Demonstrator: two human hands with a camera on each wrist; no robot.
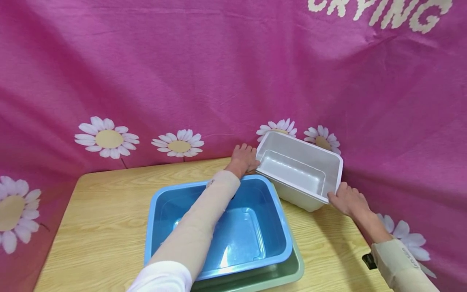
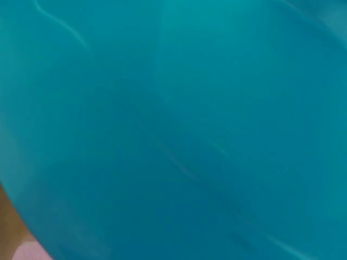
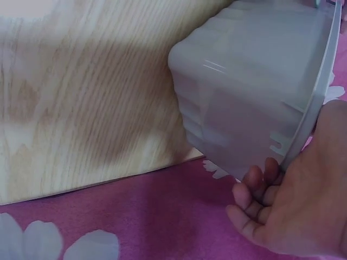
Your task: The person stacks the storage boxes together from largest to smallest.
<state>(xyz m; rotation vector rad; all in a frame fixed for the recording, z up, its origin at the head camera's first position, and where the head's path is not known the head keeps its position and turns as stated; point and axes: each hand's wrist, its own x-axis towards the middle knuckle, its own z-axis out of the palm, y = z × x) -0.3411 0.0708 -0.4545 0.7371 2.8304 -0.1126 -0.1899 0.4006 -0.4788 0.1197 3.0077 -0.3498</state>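
Note:
A light grey plastic bin point(image 1: 292, 166) is at the table's back right corner, its open top facing me. My left hand point(image 1: 245, 158) grips its left rim, reaching across a blue bin point(image 1: 240, 235). On the opposite end, my right hand point(image 1: 349, 198) holds the right rim. In the right wrist view the fingers of my right hand point(image 3: 303, 200) curl under the lip of the grey bin point(image 3: 244, 97). Whether its base fully rests on the wood I cannot tell. The blue bin point(image 2: 179, 130) fills most of the left wrist view, where the left hand's grip is hidden.
Beneath the blue bin sits a green bin point(image 1: 297, 263), its rim showing at the front and right. Both stand on a wooden table point(image 1: 98, 219). A pink cloth point(image 1: 182, 73) with daisies hangs behind and beside the table. A small black object point(image 1: 369, 261) is by my right wrist.

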